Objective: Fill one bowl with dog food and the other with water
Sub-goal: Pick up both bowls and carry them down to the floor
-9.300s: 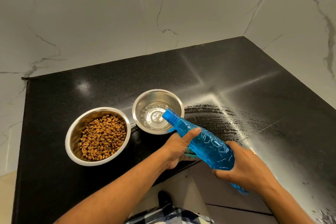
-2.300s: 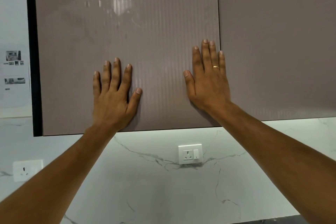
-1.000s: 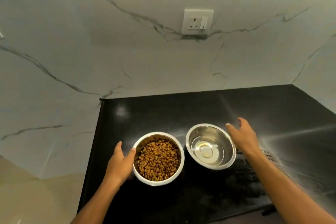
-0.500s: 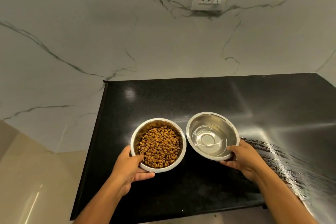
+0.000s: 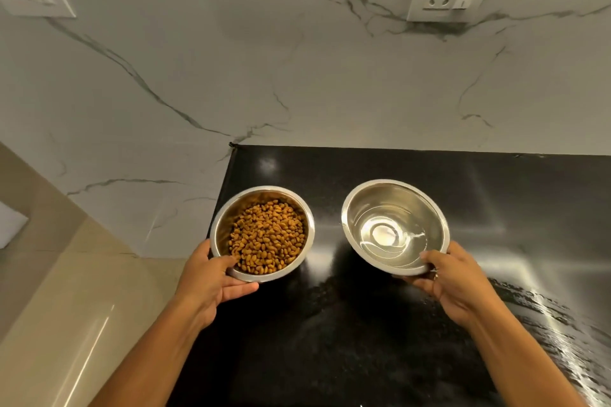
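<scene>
- Both bowls now sit farther apart than half a second ago, seemingly raised off the glossy black stone desk (image 5: 380, 324).
- Left hand (image 5: 211, 277): its grip pinches the round steel bowl of brown dog food (image 5: 263, 235), thumb inside the rim.
- Right hand (image 5: 458, 279): its grip pinches the round steel bowl of clear water (image 5: 395, 225) at its near rim.

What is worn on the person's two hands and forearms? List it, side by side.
Left hand: bare, no ring, watch or glove visible, and the forearm has no sleeve. Right hand: also ungloved, forearm sleeveless, with a small ring glinting on one finger. No wristbands or markings show on either arm.
</scene>
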Demonstrator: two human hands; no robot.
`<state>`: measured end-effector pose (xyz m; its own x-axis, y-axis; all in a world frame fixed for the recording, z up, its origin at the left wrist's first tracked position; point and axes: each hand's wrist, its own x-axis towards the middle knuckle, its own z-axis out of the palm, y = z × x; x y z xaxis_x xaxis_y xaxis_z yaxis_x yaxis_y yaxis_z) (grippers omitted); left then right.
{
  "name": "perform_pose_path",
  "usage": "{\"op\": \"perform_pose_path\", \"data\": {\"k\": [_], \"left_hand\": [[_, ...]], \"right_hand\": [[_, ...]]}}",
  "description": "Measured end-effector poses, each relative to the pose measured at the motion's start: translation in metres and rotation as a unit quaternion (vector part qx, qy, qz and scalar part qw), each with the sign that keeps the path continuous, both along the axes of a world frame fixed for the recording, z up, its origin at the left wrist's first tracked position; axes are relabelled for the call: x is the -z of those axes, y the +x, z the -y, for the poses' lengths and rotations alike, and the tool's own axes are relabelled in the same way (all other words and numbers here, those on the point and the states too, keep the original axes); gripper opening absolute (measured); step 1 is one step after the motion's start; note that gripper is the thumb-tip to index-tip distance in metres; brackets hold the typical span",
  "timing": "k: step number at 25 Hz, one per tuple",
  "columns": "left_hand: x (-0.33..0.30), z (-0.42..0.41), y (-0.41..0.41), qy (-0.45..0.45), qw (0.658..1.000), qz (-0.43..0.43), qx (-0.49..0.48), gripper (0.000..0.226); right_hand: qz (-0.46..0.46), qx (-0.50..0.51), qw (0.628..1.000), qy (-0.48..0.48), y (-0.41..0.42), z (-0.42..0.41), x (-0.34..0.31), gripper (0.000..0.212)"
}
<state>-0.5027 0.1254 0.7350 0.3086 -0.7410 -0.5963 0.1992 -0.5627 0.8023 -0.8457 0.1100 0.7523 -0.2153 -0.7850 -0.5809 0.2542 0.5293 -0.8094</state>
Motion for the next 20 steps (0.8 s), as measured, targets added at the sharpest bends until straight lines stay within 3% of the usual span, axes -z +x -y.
{"op": "perform_pose_path", "data": {"k": [8, 20], "left_hand": [[-0.004, 0.026, 0.122, -0.045, 0.998, -0.020, -0.033, 0.038], [0.034, 0.051, 0.384, -0.005, 1.000, -0.011, 0.001, 0.050]], "right_hand": [[0.023, -0.020, 0.999, -0.015, 0.120, 0.025, -0.015, 0.037], [0.088, 0.095, 0.991, -0.020, 0.406, 0.005, 0.016, 0.036]]}}
